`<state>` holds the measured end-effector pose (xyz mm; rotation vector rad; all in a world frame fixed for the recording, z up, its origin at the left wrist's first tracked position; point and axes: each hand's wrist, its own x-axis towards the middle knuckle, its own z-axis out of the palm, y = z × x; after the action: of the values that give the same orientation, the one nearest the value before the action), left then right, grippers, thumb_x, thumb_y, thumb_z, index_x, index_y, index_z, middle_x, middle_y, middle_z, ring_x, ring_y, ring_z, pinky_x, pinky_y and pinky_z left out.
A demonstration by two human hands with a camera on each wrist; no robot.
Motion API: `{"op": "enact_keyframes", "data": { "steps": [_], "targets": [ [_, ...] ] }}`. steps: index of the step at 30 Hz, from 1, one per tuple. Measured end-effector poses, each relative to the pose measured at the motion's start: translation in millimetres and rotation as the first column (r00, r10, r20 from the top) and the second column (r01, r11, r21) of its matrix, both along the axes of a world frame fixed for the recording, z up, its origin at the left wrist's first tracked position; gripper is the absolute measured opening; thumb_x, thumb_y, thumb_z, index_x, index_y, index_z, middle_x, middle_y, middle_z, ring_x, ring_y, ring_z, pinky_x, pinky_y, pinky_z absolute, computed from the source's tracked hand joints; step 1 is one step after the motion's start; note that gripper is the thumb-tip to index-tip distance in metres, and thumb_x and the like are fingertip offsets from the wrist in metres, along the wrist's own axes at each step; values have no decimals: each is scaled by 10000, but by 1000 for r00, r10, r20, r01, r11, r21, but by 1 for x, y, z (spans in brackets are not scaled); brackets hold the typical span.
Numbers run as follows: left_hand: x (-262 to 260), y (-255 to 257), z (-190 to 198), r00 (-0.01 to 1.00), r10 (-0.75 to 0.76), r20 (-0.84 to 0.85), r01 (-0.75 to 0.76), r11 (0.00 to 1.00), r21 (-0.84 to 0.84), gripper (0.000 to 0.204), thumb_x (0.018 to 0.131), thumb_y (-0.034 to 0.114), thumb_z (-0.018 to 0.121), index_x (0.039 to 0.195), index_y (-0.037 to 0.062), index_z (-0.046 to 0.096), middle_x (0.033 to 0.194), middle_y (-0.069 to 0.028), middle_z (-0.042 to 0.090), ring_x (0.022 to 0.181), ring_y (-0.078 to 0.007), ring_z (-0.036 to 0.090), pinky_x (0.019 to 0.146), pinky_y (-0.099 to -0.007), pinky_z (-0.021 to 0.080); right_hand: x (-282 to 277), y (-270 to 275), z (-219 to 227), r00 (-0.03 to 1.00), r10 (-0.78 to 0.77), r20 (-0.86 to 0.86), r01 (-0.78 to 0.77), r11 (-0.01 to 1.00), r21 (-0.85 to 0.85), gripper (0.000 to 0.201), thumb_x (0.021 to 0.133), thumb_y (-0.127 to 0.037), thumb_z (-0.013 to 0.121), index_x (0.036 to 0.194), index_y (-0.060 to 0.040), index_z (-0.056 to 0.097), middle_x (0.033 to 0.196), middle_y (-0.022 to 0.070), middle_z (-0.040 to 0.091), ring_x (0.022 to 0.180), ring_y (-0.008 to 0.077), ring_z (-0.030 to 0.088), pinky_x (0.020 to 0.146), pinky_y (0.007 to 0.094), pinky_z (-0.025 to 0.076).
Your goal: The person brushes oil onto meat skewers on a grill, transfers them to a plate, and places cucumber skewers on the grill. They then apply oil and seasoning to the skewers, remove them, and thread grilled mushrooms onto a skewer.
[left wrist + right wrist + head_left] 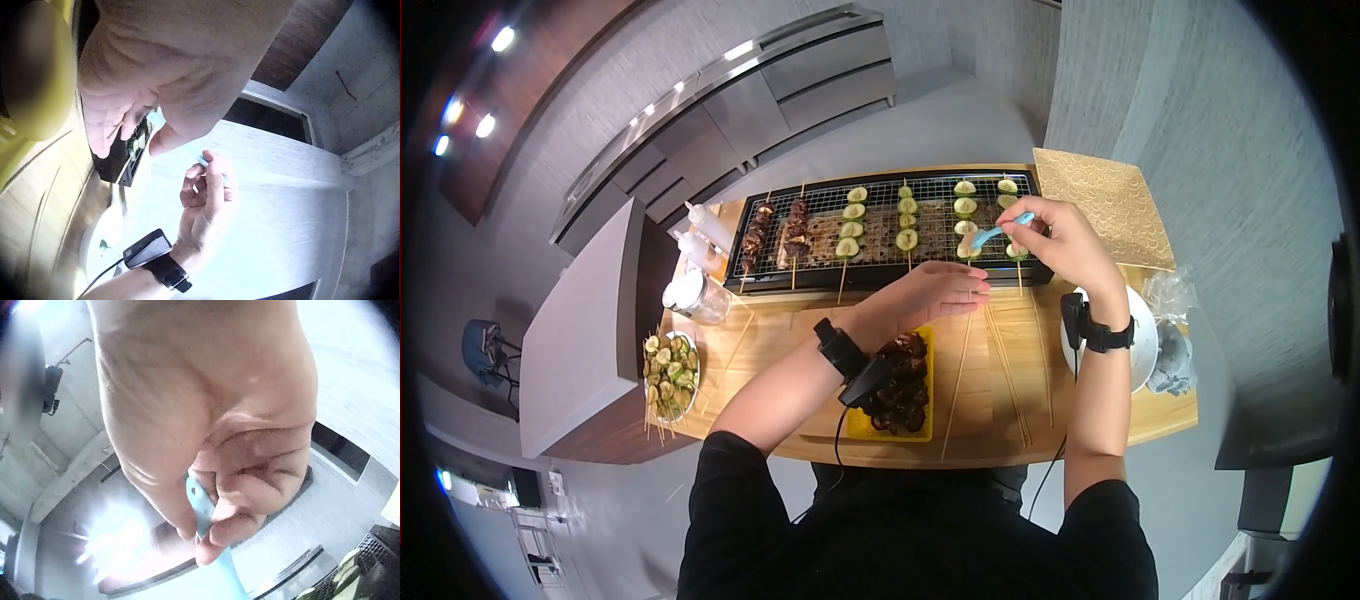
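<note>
My right hand (1068, 245) pinches the handle of a light blue basting brush (1003, 231) between thumb and fingers. The handle's end, with a hole in it, shows in the right wrist view as a blue brush handle (200, 505). Its head is right at the slices of a cucumber skewer (965, 207) on the grill (880, 272). My left hand (935, 292) hovers at the grill's front edge, fingers stretched to the right, near that skewer's stick. Thumb and fingers stand apart in the left wrist view, with nothing gripped. More cucumber skewers (907, 218) and two dark meat skewers (797, 222) lie alongside.
Below my left forearm sits a yellow tray (927, 385) of dark meat pieces. Bare bamboo sticks (1006, 375) lie on the wooden table (860, 455). Bottles (697, 250), a jar (705, 300) and a bowl of skewered slices (670, 375) stand left, a white bowl (1141, 350) right.
</note>
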<state>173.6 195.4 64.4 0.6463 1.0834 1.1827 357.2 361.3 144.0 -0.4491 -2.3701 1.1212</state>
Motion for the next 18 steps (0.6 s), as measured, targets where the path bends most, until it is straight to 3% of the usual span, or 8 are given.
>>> {"op": "enact_keyframes", "data": {
  "steps": [4, 7, 10, 13, 18],
  "targets": [
    [-1, -1, -2, 1000, -3, 20, 3, 1000, -7, 468, 1074, 156, 612, 1449, -105, 510, 1390, -204, 636, 1304, -276, 649, 1128, -356, 540, -6, 4, -9, 995, -68, -71, 71, 997, 31, 83, 990, -91, 701, 1047, -47, 744, 757, -23, 695, 647, 40, 538, 589, 256, 417],
    [-1, -2, 0, 1000, -3, 30, 3, 1000, -4, 469, 1073, 149, 613, 1454, -103, 507, 1391, -203, 635, 1306, -270, 647, 1126, -353, 542, -3, 2, -4, 998, -44, 45, 42, 998, 39, 87, 994, -97, 700, 1045, -46, 749, 768, -13, 706, 684, 41, 589, 615, 254, 447],
    [2, -2, 3, 1000, 1, 4, -1, 1000, -24, 468, 1078, 151, 605, 1458, -102, 502, 1393, -200, 633, 1306, -263, 647, 1125, -349, 542, -11, 5, -15, 986, -67, -156, 63, 998, -25, 135, 971, -145, 723, 1055, -47, 763, 719, 23, 700, 617, 61, 567, 570, 272, 439],
    [1, -3, 5, 1000, -6, 10, 6, 1000, -16, 479, 1078, 164, 609, 1463, -100, 498, 1397, -195, 631, 1305, -257, 647, 1124, -343, 542, -8, 2, -7, 997, -77, 25, 76, 996, 40, 102, 995, -96, 700, 1044, -22, 750, 829, 16, 744, 736, 60, 643, 664, 247, 490],
    [3, -3, 7, 1000, 6, -7, -6, 999, -36, 476, 1080, 158, 604, 1463, -102, 496, 1399, -197, 628, 1306, -260, 646, 1126, -341, 540, -12, 6, -15, 992, -93, -81, 90, 995, -41, 115, 995, -97, 703, 1054, -10, 750, 851, 25, 755, 748, 66, 658, 671, 243, 499]
  ]
}}
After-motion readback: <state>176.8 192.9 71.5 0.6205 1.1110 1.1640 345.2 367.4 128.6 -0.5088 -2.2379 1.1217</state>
